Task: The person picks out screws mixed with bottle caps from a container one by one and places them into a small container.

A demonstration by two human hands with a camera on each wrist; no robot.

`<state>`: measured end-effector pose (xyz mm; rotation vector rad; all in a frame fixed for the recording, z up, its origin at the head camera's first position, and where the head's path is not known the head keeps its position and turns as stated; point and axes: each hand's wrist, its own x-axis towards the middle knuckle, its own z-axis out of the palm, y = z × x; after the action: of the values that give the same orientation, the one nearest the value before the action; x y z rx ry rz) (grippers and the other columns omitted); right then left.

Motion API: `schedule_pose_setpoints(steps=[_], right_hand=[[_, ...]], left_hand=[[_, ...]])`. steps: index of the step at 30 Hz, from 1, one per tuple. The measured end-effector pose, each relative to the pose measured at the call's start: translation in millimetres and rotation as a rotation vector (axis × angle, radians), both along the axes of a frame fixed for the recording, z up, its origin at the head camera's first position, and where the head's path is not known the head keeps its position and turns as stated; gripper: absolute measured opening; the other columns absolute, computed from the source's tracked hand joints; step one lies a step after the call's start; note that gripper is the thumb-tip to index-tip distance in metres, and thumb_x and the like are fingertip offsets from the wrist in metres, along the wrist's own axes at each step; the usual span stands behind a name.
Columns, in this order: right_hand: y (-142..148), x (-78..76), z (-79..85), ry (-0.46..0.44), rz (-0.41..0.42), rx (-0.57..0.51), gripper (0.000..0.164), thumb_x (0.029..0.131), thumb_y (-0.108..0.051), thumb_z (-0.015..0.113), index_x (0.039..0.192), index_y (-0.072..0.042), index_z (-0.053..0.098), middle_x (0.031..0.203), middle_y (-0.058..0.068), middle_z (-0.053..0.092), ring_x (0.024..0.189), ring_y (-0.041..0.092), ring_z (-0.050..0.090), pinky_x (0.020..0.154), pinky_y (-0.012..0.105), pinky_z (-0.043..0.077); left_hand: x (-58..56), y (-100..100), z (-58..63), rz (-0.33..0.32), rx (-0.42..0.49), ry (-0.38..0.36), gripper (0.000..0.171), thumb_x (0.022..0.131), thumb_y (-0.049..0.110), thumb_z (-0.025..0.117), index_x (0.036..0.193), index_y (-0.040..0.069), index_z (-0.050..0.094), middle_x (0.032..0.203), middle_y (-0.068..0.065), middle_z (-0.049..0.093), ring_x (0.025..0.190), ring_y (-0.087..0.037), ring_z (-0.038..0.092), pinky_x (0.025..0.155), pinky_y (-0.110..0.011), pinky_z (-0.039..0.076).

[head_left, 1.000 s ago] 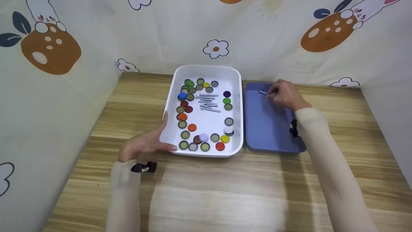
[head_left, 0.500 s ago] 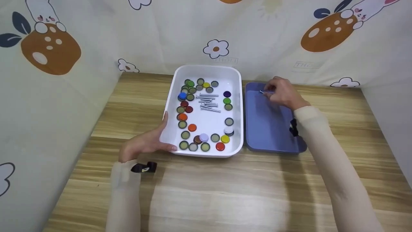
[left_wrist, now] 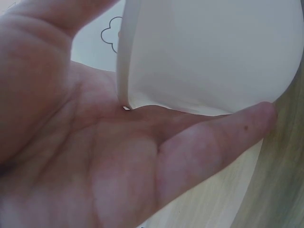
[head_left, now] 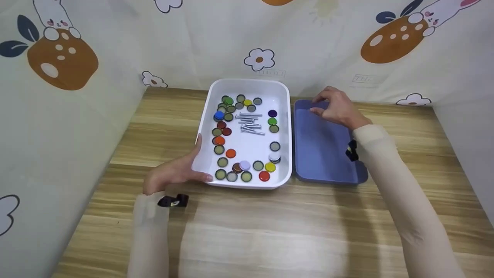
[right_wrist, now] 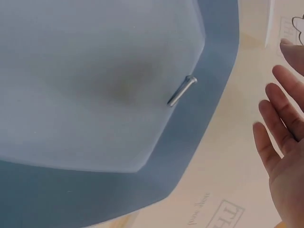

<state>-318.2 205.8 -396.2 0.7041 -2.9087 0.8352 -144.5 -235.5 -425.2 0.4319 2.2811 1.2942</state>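
Note:
My left hand (head_left: 173,170) rests against the near left corner of a white tray (head_left: 283,181), thumb over the rim. In the left wrist view its fingers lie straight along the outer wall. Inside are several silver screws (head_left: 250,125) in a loose bunch, and bottle caps (head_left: 230,153) of many colours. Above the far edge of a blue tray (head_left: 324,154), my right hand (head_left: 336,109) has its thumb and fingertips apart with nothing between them. One silver screw (right_wrist: 182,91) lies in the blue tray along the wall, seen in the right wrist view; the hand hides it in the head view.
Both trays stand side by side on a wood-grain table (head_left: 247,231), almost touching. A cloth (head_left: 316,58) printed with flowers and oranges hangs behind and at both sides.
My right hand has let go of the screw at the blue tray's far end. It has risen slightly, its thumb and fingers parting. The left hand has stayed on the white tray.

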Motion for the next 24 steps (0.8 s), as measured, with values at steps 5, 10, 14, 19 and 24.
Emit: schedule_pose_setpoints(steps=[5, 10, 14, 19, 24], right_hand=[[-3.6, 0.9, 3.8, 0.025, 0.015, -0.001, 0.029, 0.085, -0.019, 0.077, 0.106, 0.0, 0.073, 0.11, 0.02, 0.067, 0.109, 0.037, 0.059, 0.099, 0.053, 0.046], [-9.4, 3.2, 9.6, -0.015, 0.02, 0.04, 0.035, 0.085, -0.023, 0.077, 0.114, -0.003, 0.072, 0.121, 0.018, 0.066, 0.118, 0.037, 0.057, 0.106, 0.055, 0.044], [-15.0, 6.1, 14.8, -0.055, 0.019, 0.055, 0.04, 0.086, -0.025, 0.077, 0.12, -0.006, 0.071, 0.127, 0.015, 0.064, 0.124, 0.036, 0.054, 0.111, 0.056, 0.042], [-20.1, 8.4, 16.0, -0.06, 0.036, 0.041, 0.041, 0.085, -0.023, 0.078, 0.121, -0.006, 0.07, 0.129, 0.015, 0.064, 0.125, 0.035, 0.054, 0.111, 0.057, 0.042], [-24.6, 11.0, 15.5, -0.038, 0.061, 0.032, 0.04, 0.084, -0.024, 0.078, 0.12, -0.007, 0.071, 0.129, 0.014, 0.065, 0.125, 0.033, 0.054, 0.11, 0.056, 0.042]], left_hand=[[-0.3, -0.2, -0.3, -0.002, 0.003, 0.0, 0.129, 0.084, 0.021, 0.081, 0.156, 0.017, -0.025, 0.169, -0.016, -0.004, 0.15, -0.035, 0.022, 0.127, -0.053, 0.007], [-1.1, 0.7, 0.8, 0.01, 0.001, -0.01, 0.13, 0.083, 0.022, 0.083, 0.157, 0.02, -0.024, 0.17, -0.013, -0.005, 0.153, -0.034, 0.017, 0.127, -0.052, 0.006], [-1.8, 1.4, 1.6, 0.02, 0.001, -0.026, 0.13, 0.082, 0.023, 0.083, 0.158, 0.022, -0.023, 0.17, -0.011, -0.005, 0.153, -0.033, 0.018, 0.128, -0.05, 0.007], [-2.2, 0.8, 0.5, 0.018, -0.005, -0.017, 0.13, 0.082, 0.023, 0.083, 0.158, 0.023, -0.022, 0.17, -0.011, -0.003, 0.153, -0.033, 0.019, 0.127, -0.05, 0.008], [-1.6, -0.1, -0.5, 0.019, -0.009, -0.022, 0.13, 0.082, 0.024, 0.083, 0.158, 0.024, -0.022, 0.17, -0.011, -0.004, 0.154, -0.033, 0.017, 0.128, -0.05, 0.006]])
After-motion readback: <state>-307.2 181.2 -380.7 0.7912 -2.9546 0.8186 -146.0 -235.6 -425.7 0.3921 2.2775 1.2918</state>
